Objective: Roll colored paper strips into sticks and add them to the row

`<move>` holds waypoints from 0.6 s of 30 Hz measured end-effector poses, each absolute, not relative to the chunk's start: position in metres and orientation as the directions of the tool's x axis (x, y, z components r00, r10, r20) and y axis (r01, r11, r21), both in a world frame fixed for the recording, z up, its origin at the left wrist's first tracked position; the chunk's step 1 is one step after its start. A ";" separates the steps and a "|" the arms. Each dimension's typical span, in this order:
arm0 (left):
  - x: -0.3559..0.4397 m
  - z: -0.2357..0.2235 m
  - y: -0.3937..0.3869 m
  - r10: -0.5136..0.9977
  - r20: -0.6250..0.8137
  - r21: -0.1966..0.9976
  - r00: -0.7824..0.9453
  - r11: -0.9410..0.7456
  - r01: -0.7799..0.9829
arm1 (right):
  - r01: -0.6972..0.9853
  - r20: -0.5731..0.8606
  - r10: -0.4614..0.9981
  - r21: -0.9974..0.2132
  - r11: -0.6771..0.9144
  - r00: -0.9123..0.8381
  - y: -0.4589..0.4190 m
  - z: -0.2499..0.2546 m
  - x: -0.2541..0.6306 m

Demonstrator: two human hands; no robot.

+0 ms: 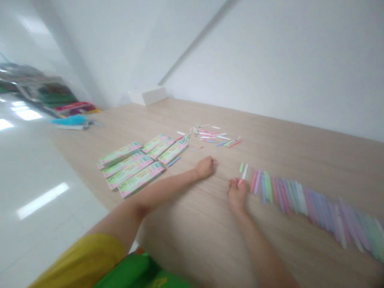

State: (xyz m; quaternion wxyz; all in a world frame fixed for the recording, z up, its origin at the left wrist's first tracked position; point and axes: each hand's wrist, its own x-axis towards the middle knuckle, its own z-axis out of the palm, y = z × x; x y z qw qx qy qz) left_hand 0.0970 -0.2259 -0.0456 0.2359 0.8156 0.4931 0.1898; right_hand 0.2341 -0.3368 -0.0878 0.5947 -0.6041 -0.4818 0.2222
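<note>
Near the middle of the table (186,232), my left hand (205,167) is closed, fingertips together; whatever it pinches is too small and blurred to make out. My right hand (237,194) is closed at the left end of a long row of pastel chalk sticks (285,194). A white chalk stick (245,171) juts out beyond its fingers, and a pinkish bit shows at the fingertips. Just left of the white stick lies a short green chalk piece (241,167). Pink and purple sticks stand side by side close to the right hand.
Several green-and-pink boxes (141,179) lie left of my left hand. Beyond it are scattered chalk pieces (210,135). A white box (148,95) sits against the wall. Blue material (70,121) lies at the far left edge.
</note>
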 end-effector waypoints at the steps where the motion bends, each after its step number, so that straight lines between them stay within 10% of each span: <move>1: 0.091 -0.046 -0.237 0.885 0.082 0.593 0.458 -0.413 0.691 | 0.306 0.281 0.862 -0.939 0.157 0.421 -0.336 -0.086 0.234; 9: 0.072 -0.054 -0.336 0.918 0.151 0.765 0.366 -0.343 0.545 | 0.190 0.096 0.989 -0.979 0.074 0.111 -0.345 -0.065 0.228; 18: 0.084 -0.056 -0.340 0.938 0.140 0.640 0.317 -0.330 0.693 | 0.161 0.027 0.983 -0.985 0.057 -0.183 -0.352 -0.056 0.249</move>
